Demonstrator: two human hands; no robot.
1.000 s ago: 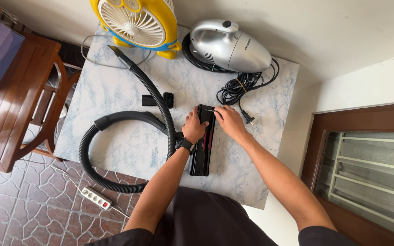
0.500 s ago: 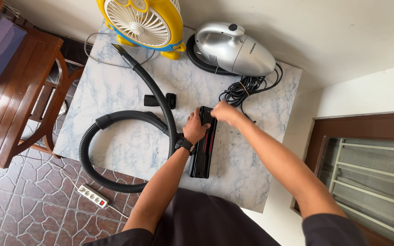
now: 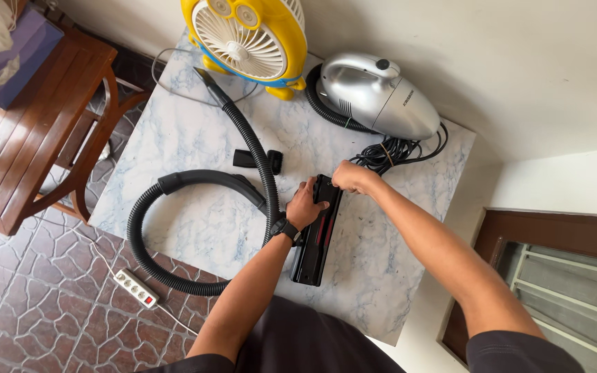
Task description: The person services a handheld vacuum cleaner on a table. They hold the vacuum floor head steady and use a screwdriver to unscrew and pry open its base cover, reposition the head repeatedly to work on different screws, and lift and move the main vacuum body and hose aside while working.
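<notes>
— Both hands are working on one thing: the black floor nozzle (image 3: 317, 238) that is lying lengthwise on the marble table (image 3: 174, 221), near its front edge.

— How are they gripping it?

— The left hand (image 3: 305, 206), wearing a dark wristwatch (image 3: 286, 229), is closing around the nozzle's left side near its far end. The right hand (image 3: 351, 177) is curling its fingers over that far end, pinching it from above.

— What is sitting around it?

— A black ribbed hose (image 3: 174, 235) is looping across the table just beside the left wrist and hanging over the front edge. A small black attachment (image 3: 257, 160) is lying beyond the hose. Further back, a silver handheld vacuum (image 3: 379, 97) is resting next to its coiled black cord (image 3: 392, 150), and a yellow fan (image 3: 247, 34) is standing at the far edge. A white power strip (image 3: 137, 289) is lying on the tiled floor.
</notes>
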